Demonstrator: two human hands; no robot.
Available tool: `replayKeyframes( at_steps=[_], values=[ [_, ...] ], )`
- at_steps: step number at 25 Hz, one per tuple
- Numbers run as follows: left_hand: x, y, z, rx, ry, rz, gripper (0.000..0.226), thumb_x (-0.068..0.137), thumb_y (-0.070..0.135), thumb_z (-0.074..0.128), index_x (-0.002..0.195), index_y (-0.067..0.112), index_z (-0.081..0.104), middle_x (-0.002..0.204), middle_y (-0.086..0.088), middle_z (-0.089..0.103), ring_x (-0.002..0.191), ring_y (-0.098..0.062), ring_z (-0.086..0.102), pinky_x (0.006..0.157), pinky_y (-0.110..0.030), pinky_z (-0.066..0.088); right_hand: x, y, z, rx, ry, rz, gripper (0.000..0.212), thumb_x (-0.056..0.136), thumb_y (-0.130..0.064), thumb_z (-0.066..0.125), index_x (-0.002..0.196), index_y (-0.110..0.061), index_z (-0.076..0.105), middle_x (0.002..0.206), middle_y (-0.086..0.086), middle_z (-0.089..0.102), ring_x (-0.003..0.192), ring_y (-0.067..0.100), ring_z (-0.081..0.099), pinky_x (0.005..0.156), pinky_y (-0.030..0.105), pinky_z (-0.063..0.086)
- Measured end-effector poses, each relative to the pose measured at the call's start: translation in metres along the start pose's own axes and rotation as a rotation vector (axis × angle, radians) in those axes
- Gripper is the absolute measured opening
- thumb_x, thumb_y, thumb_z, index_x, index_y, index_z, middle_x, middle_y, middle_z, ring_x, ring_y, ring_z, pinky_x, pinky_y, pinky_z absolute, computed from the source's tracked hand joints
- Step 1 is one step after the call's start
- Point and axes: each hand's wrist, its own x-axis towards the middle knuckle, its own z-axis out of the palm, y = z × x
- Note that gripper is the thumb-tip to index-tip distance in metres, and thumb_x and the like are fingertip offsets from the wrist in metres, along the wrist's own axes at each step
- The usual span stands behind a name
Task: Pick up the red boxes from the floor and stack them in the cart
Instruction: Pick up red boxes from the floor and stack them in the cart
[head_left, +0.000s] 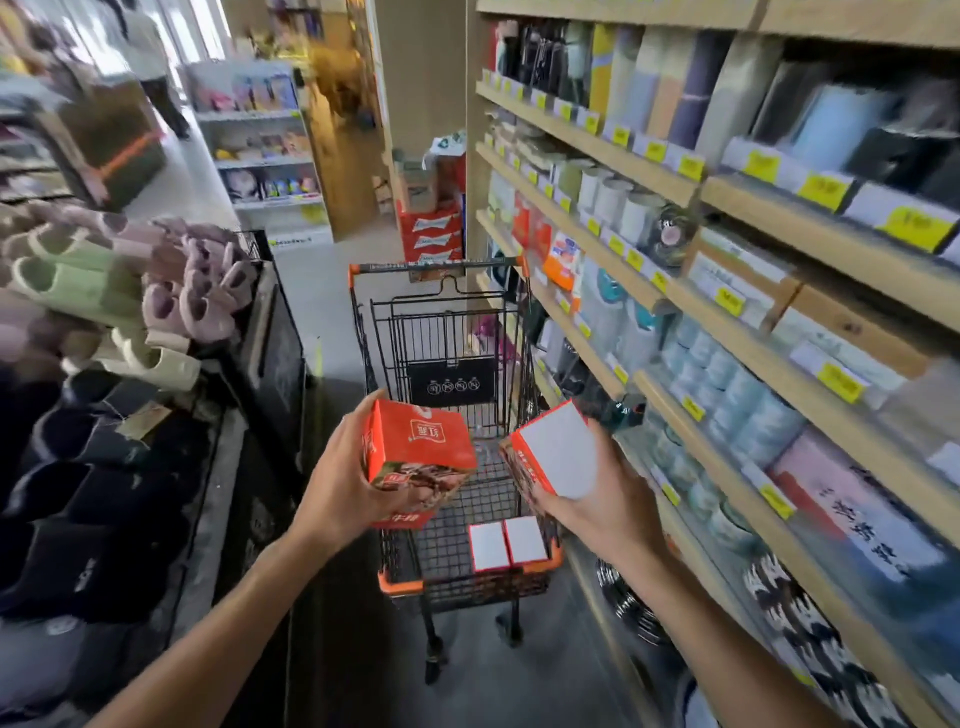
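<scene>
Two red boxes were up in the air, one in each of the hands, both held over the black wire cart (452, 332) with orange corners. The left hand (345, 480) gripped a tilted red box (418, 447) from its left side, fingers curled under it. The right hand (605, 506) clasped another red box (553, 452), its white face turned up. Below and between the hands, two more boxes (508, 544) lay side by side on the cart floor, white faces up. Wooden shelves (727, 291) of goods stood just beyond the right hand; slippers (171, 291) were piled past the left.
</scene>
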Motion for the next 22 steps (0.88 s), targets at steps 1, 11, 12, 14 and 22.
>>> replayKeyframes(
  at_steps=[1, 11, 12, 14, 22],
  values=[
    [0.013, -0.004, 0.005, 0.008, 0.009, -0.016, 0.123, 0.057, 0.028, 0.098, 0.152, 0.043, 0.023, 0.140, 0.014, 0.048, 0.129, -0.006, 0.051, 0.109, -0.046, 0.046, 0.019, 0.004, 0.008, 0.003, -0.013, -0.008, 0.108, 0.066, -0.065, 0.080, 0.154, -0.033, 0.025, 0.151, -0.005, 0.051, 0.126, 0.028, 0.059, 0.088, 0.039, 0.054],
    [0.115, -0.104, 0.061, -0.028, -0.024, -0.179, 0.117, 0.058, 0.068, 0.085, 0.153, 0.036, 0.025, 0.139, 0.013, 0.047, 0.131, -0.009, 0.049, 0.109, -0.048, 0.046, 0.148, 0.037, 0.110, -0.022, -0.108, 0.034, 0.107, 0.070, -0.057, 0.080, 0.158, -0.037, 0.022, 0.148, -0.004, 0.053, 0.126, 0.026, 0.059, 0.085, 0.035, 0.052],
    [0.126, -0.120, 0.065, -0.052, -0.032, -0.196, 0.115, 0.058, 0.066, 0.086, 0.151, 0.037, 0.026, 0.140, 0.013, 0.047, 0.132, -0.009, 0.049, 0.109, -0.048, 0.045, 0.156, 0.041, 0.126, -0.029, -0.117, 0.054, 0.107, 0.071, -0.056, 0.081, 0.159, -0.036, 0.024, 0.147, -0.002, 0.053, 0.126, 0.026, 0.059, 0.086, 0.035, 0.051],
    [0.157, -0.156, 0.074, -0.100, -0.077, -0.215, 0.112, 0.056, 0.060, 0.090, 0.148, 0.037, 0.030, 0.140, 0.013, 0.047, 0.131, -0.009, 0.049, 0.109, -0.048, 0.046, 0.176, 0.047, 0.160, -0.041, -0.123, 0.100, 0.104, 0.075, -0.054, 0.080, 0.160, -0.031, 0.025, 0.148, 0.001, 0.052, 0.127, 0.027, 0.057, 0.090, 0.035, 0.050],
    [0.247, -0.278, 0.124, -0.177, -0.326, -0.268, 0.121, 0.049, 0.051, 0.099, 0.147, 0.038, 0.029, 0.140, 0.007, 0.045, 0.128, -0.014, 0.053, 0.106, -0.046, 0.049, 0.222, 0.097, 0.282, -0.164, -0.205, 0.263, 0.088, 0.085, -0.060, 0.067, 0.159, -0.041, 0.023, 0.155, 0.003, 0.036, 0.134, 0.031, 0.046, 0.091, 0.047, 0.054]
  ],
)
